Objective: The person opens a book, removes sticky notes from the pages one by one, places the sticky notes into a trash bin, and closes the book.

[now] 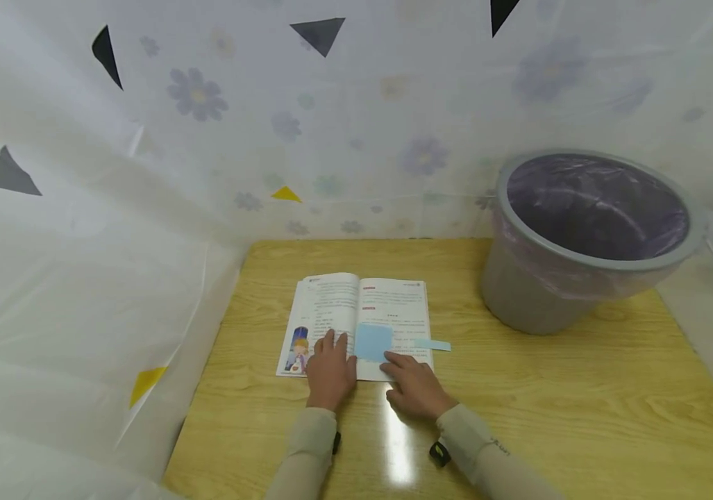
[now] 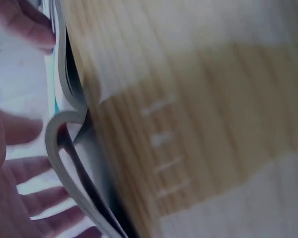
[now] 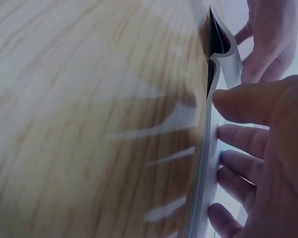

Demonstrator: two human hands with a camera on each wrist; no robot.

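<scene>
An open book (image 1: 393, 295) lies on the wooden table, with printed text on both pages and a cartoon figure low on the left page. Near the fold, a square light-blue sticky note (image 1: 373, 342) lies on the right page. A narrow pale-blue strip (image 1: 434, 344) sticks out past that page's outer edge. My left hand (image 1: 331, 375) rests on the lower left page with its fingers spread. My right hand (image 1: 417, 390) touches the lower right page, fingertips just beside the note. Both wrist views show the book's curved near edge and extended fingers over the pages.
A grey bin (image 1: 534, 298) with a purple liner stands on the table at the back right. White plastic sheeting (image 1: 356, 125) with flower prints hangs behind the table and along its left side. Light reflects off the tabletop (image 1: 581, 410).
</scene>
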